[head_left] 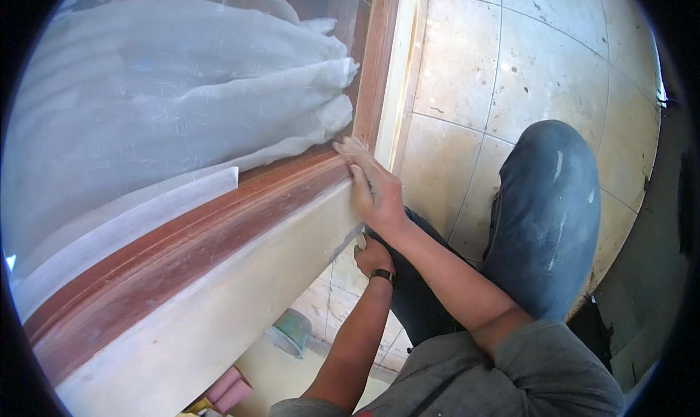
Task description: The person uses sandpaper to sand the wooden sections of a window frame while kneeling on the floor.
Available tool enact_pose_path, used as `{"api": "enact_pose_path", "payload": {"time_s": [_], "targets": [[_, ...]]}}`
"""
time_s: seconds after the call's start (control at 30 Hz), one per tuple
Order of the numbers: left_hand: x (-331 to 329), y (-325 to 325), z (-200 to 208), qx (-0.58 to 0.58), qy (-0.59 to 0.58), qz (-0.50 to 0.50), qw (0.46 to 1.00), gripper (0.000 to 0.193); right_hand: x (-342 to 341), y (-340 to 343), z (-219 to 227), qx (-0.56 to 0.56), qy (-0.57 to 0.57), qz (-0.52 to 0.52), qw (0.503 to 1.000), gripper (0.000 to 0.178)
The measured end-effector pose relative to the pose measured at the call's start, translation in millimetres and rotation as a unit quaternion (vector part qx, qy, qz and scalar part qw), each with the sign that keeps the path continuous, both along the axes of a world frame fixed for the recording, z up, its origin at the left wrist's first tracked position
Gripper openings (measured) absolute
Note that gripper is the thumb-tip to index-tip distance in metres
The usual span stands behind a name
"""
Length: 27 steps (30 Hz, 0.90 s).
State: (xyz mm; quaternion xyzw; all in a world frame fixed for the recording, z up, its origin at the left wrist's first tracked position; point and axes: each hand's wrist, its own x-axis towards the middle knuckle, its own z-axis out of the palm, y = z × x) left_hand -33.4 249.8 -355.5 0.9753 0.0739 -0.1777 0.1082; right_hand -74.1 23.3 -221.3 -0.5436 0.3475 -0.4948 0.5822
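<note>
While the wooden frame (211, 224) touches the outstretched right hand (376, 189), the left hand (373, 257) curls below, grip unclear

Ledge (240, 300): cream, running from near left to the middle
Frame (248, 207): red-brown, along the ledge's far side; right hand (375, 191) flat on its corner
Floor (459, 74): beige tiles at right and below the ledge, dark specks (504, 69) scattered on them

A head-worn fisheye looks down on the nearby wooden frame (219, 231)
</note>
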Motion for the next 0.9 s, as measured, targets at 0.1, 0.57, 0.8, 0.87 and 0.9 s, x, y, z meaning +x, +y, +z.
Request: {"api": "enact_pose_path", "payload": {"time_s": [0.1, 0.57, 0.8, 0.87, 0.9], "targets": [[8.2, 8.7, 2.1, -0.001, -0.004, 0.000, 1.000, 0.073, 13.6, 4.6, 39.8, -0.001, -0.061, -0.019, 0.998, 0.040], [-3.8, -33.6, 23.8, 0.035, -0.049, 0.045, 0.997, 0.066, 11.0, 2.0, -70.0, -0.072, 0.096, -0.117, 0.986, 0.057], [-0.8, -31.8, 25.9, 0.036, -0.027, 0.049, 0.998, 0.063, 11.9, 8.2, -85.4, -0.167, 0.180, -0.119, 0.962, 0.063], [1.6, -34.4, 21.8, 0.023, -0.012, 0.048, 0.999, 0.064, 7.9, 1.0, -88.9, -0.195, 0.203, -0.115, 0.953, 0.065], [-0.5, -32.5, 22.6, 0.028, -0.015, 0.055, 0.998, 0.063, 2.7, -3.2, -88.1, -0.199, 0.216, -0.090, 0.952, 0.065]]}}
